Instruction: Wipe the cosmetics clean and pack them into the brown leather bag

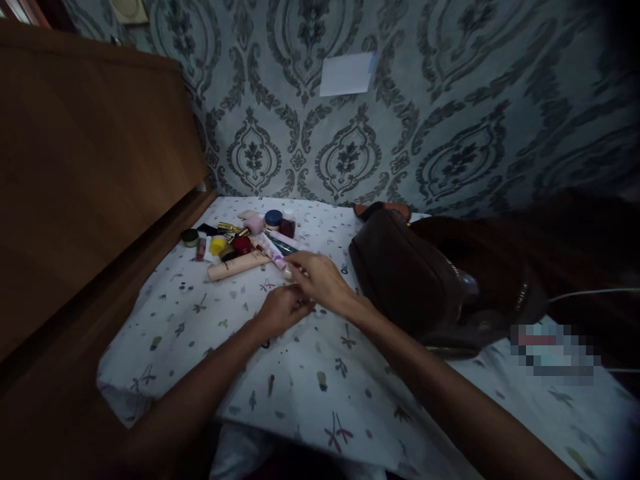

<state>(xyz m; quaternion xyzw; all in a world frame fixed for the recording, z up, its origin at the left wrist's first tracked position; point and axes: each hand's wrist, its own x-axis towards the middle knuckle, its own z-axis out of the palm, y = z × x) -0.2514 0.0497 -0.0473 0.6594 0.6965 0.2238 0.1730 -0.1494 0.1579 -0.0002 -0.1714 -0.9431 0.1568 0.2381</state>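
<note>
My right hand (pixel 323 280) reaches over the sheet, palm down, with its fingers bent together. Its fingertips are beside the capped end of a white tube with a pink-purple print (pixel 273 252), and I cannot tell whether they grip it. Just below, my left hand (pixel 283 310) is closed with curled fingers, close against the right one. Anything inside either hand is too small or hidden. Around the tube lies a pile of cosmetics: a long peach tube (pixel 237 267), a blue-lidded jar (pixel 273 219), a red round container (pixel 242 246) and a yellow-capped item (pixel 217 246).
A dark brown bag (pixel 400 273) lies to the right with its zip open. A wooden cabinet (pixel 95 147) borders the left side. Behind stands a patterned wall (pixel 300 147) with a white paper (pixel 346 75). The printed sheet (pixel 300 387) covers the surface; a pale cable (pixel 595 292) runs at right.
</note>
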